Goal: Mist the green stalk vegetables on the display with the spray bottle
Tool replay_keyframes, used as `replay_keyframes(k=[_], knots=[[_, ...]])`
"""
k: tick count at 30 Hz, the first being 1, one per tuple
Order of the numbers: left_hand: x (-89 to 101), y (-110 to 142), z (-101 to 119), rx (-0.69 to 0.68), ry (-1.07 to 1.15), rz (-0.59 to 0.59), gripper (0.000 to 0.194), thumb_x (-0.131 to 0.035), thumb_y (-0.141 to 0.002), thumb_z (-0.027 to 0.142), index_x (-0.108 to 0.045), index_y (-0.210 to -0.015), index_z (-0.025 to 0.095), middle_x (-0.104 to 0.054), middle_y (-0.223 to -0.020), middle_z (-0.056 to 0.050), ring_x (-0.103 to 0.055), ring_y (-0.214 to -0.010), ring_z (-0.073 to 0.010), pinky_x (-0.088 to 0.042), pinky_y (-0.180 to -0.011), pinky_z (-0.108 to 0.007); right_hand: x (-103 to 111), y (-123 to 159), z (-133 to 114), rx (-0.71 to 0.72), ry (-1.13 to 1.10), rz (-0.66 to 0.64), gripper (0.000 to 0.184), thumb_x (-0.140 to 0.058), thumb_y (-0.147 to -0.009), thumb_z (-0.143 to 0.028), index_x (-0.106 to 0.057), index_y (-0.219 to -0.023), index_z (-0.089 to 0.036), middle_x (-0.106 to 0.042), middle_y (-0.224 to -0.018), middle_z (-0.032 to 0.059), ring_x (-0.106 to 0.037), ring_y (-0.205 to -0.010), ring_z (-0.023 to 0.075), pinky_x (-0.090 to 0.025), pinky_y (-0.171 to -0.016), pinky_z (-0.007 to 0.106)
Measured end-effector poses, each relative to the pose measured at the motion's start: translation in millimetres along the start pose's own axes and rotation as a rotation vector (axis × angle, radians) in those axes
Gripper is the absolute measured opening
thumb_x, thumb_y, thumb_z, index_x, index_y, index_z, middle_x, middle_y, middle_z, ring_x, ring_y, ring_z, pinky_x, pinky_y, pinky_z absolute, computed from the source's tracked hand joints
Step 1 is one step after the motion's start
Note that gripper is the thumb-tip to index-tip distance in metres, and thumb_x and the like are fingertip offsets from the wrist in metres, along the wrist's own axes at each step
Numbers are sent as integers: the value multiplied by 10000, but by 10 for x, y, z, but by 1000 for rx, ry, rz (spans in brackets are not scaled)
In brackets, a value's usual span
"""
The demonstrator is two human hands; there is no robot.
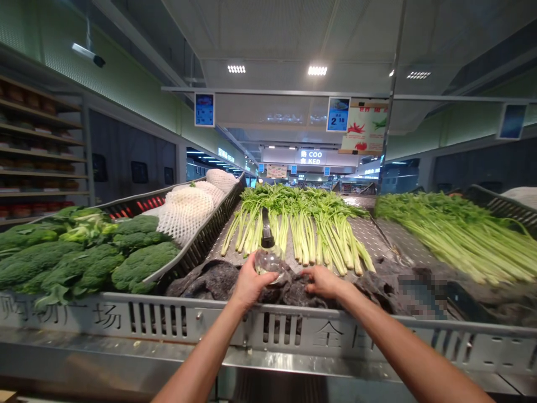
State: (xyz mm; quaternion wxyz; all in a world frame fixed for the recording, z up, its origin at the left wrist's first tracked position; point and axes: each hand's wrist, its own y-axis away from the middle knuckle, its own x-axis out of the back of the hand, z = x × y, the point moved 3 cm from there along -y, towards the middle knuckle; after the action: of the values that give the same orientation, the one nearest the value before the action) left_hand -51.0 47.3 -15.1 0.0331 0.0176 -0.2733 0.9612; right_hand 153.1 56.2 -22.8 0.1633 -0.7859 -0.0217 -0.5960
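My left hand (251,282) is wrapped round a clear, rounded spray bottle (271,261) with a black top, held upright just above the tray's front edge. A crumpled dark grey cloth (210,280) lies along that edge, beneath both hands. The curled fingers of my right hand (324,281) pinch the cloth near the bottle. Just beyond, bunches of celery (302,224) lie side by side, pale stalk ends facing me and leaves at the far side.
A grey slotted rail (218,322) runs across the front. At left are broccoli heads (145,268) and pale produce in white foam nets (187,210), beside a black crate wall (210,226). A mirror panel (453,240) at right reflects the celery. Price signs (338,114) hang overhead.
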Motion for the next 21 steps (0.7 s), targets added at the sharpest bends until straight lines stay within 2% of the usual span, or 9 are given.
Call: replay_keyframes(k=[2, 5, 7, 10, 13, 16, 19, 21], knots=[[82, -2, -78, 14, -34, 45, 570, -662, -507, 232, -460, -1025, 109, -587, -953, -72, -554, -863, -178, -399, -825, -310, -123, -85, 16, -19, 106, -35, 231, -599, -548, -174, -634, -769, -228, -617, -687, -3, -570, -675, 147, -412, -633, 241], [123, 22, -146, 7, -50, 70, 602, -662, -511, 246, -440, -1056, 118, -571, -996, -77, -547, -890, -180, -396, -837, -305, -139, -145, 88, -61, 178, 4, 133, -541, -568, -106, -618, -630, -196, -611, -650, 23, -573, -687, 165, -403, -639, 249], [126, 42, -153, -9, -67, 85, 586, -659, -514, 249, -444, -1045, 128, -578, -976, -68, -552, -875, -181, -402, -828, -305, -66, -161, 185, -106, 232, 65, 173, -468, -618, -79, -608, -665, -170, -615, -699, 66, -572, -723, 181, -394, -658, 269], [121, 65, -137, -32, -94, 115, 574, -648, -518, 245, -439, -1040, 128, -584, -954, -67, -556, -859, -185, -409, -814, -309, 34, -176, 336, -183, 295, 161, 262, -351, -701, -75, -581, -820, -118, -594, -833, 156, -559, -788, 216, -381, -675, 319], [115, 81, -120, -45, -107, 153, 626, -642, -515, 243, -406, -1082, 121, -571, -990, -80, -546, -891, -194, -404, -825, -312, -12, -196, 372, -218, 297, 152, 273, -330, -729, -114, -561, -874, -105, -585, -831, 164, -556, -772, 219, -381, -657, 327], [108, 96, -107, -45, -110, 169, 644, -643, -515, 250, -399, -1095, 114, -567, -1003, -87, -541, -906, -200, -401, -833, -313, -185, -242, 235, -148, 249, 52, 247, -359, -750, -228, -583, -801, -137, -590, -771, 108, -550, -748, 189, -387, -663, 294], [103, 111, -86, -66, -111, 186, 651, -645, -515, 258, -394, -1097, 111, -569, -990, -89, -545, -890, -202, -405, -825, -318, -380, -327, -34, -18, 208, -7, 268, -410, -726, -284, -570, -882, -137, -556, -918, 115, -504, -877, 197, -370, -746, 294], [103, 117, -79, -79, -110, 195, 644, -643, -517, 262, -396, -1092, 109, -568, -988, -90, -542, -897, -207, -406, -823, -321, -507, -401, -247, 48, 185, -34, 274, -456, -688, -260, -565, -905, -135, -526, -981, 117, -472, -924, 203, -358, -779, 294]])
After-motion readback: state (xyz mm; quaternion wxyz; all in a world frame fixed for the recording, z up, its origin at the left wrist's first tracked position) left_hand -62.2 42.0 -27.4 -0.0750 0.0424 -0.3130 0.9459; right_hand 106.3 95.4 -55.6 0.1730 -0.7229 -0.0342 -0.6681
